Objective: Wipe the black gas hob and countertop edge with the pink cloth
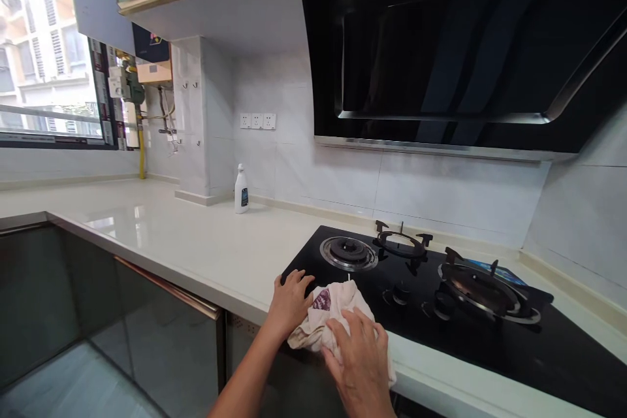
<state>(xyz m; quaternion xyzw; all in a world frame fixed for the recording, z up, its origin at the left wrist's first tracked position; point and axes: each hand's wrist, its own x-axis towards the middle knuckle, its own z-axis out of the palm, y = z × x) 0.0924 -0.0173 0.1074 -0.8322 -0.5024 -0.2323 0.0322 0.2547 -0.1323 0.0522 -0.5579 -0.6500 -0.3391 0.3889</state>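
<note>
A crumpled cream cloth [329,321] with a purple patch lies bunched on the front edge of a black glass gas cooktop [494,359]. My right hand [356,358] sits on top of the cloth, its fingers closed over the folds. My left hand [290,304] rests at the cooktop's left edge with its fingers spread, its thumb side against the cloth. A steel gas burner [349,253] lies just beyond my left hand, and a second burner [484,292] stands farther right. Black control knobs [400,294] sit between the cloth and the burners.
A pale stone countertop [161,238] runs left to a window [44,52]. A white spray bottle [241,191] stands against the tiled wall below a power socket panel [257,121]. A black range hood [441,59] hangs overhead. Dark cabinet fronts [166,333] lie below the counter.
</note>
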